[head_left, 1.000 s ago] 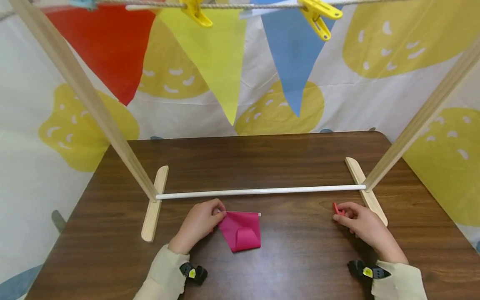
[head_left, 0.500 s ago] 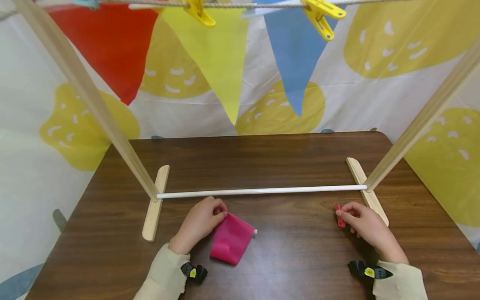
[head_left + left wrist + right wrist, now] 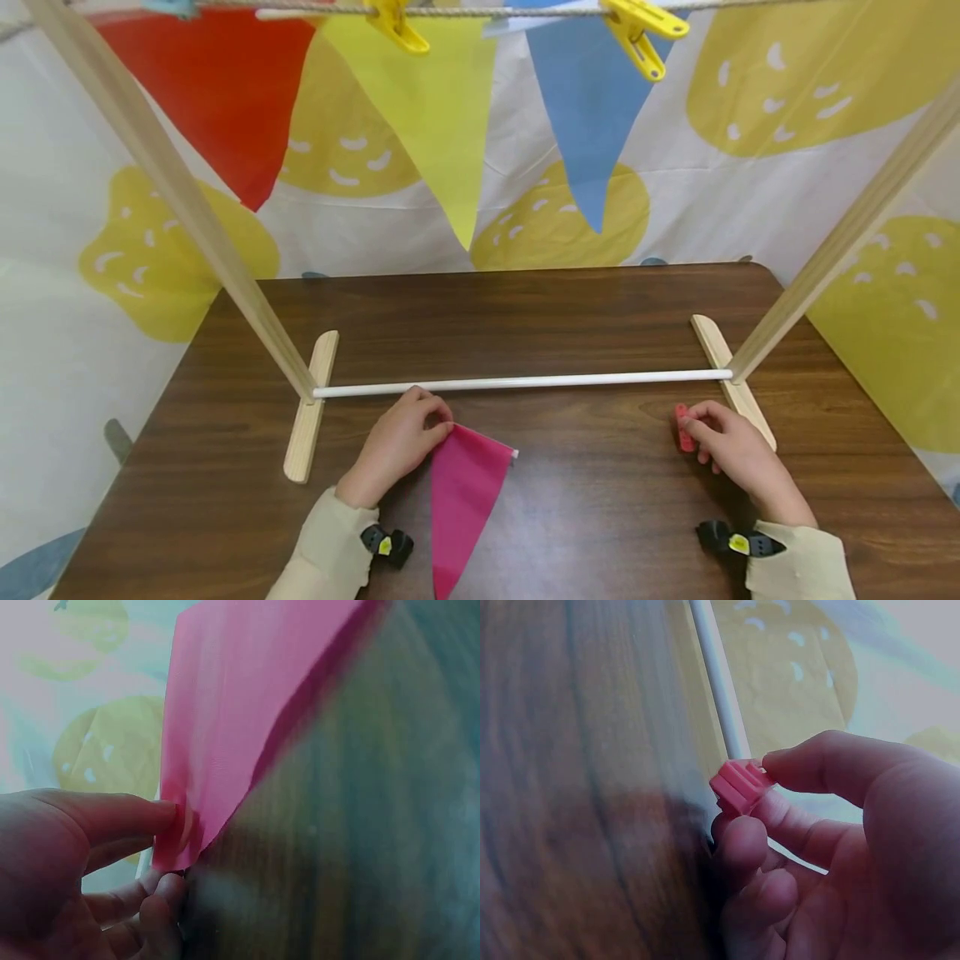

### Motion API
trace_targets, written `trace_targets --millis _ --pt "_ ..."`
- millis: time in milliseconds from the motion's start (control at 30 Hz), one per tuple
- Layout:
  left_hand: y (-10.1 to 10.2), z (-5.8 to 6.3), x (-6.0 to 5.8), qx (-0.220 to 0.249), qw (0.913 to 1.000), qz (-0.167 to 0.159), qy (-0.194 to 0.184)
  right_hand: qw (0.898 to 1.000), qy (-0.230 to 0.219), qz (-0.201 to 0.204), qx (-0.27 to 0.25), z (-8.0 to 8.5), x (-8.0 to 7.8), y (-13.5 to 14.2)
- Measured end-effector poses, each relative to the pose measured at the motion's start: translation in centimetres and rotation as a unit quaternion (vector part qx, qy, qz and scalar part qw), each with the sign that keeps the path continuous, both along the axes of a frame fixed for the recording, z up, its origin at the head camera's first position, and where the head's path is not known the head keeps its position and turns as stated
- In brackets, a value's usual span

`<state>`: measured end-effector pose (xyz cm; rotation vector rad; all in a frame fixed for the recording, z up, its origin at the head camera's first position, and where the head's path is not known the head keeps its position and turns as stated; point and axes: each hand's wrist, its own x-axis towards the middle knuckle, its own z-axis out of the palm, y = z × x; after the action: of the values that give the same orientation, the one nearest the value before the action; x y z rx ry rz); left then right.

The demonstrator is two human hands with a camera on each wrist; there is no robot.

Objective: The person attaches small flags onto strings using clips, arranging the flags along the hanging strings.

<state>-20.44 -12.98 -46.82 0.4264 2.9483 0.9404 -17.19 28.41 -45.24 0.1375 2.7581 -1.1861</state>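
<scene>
My left hand (image 3: 401, 446) pinches one top corner of a magenta triangular pennant (image 3: 468, 492), which hangs full length with its tip at the lower frame edge. A white stick end (image 3: 515, 454) pokes out of the pennant's other top corner. In the left wrist view, thumb and fingers grip the pennant (image 3: 225, 712) near its corner. On the right, my right hand (image 3: 727, 437) holds a small red clothespin (image 3: 685, 428) between thumb and fingers. The right wrist view shows the clothespin (image 3: 740, 785) end-on at the fingertips.
A wooden stand with a white crossbar (image 3: 525, 383) and two posts (image 3: 180, 200) rises from the brown table (image 3: 600, 517). Along its rope (image 3: 465, 12) hang red (image 3: 217, 92), yellow (image 3: 435, 100) and blue pennants (image 3: 581, 108), with yellow clothespins (image 3: 637, 37) there.
The magenta pennant, folded up at its lower end before, has swung and unfolded to hang straight down. The red clothespin has turned in my right hand's fingers and shifted slightly right.
</scene>
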Motion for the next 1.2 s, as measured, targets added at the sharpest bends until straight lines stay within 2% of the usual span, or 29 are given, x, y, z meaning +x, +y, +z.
trace_targets --millis 433,800,967,1200 --pt "-0.2 -0.2 -0.3 -0.003 1.0000 -0.001 -0.001 1.000 0.018 -0.008 -0.023 -0.1 0.0 0.3" --pt "-0.3 -0.1 -0.3 0.002 0.9999 -0.007 0.013 0.996 0.042 -0.005 -0.076 -0.6 0.0 0.4" --pt "-0.3 -0.1 -0.4 -0.003 0.9999 -0.004 0.010 0.993 0.056 0.006 -0.103 -0.8 -0.1 0.4" --pt "-0.4 -0.1 -0.3 0.007 0.9999 0.009 -0.008 0.992 0.063 0.013 -0.113 -1.1 -0.2 0.4"
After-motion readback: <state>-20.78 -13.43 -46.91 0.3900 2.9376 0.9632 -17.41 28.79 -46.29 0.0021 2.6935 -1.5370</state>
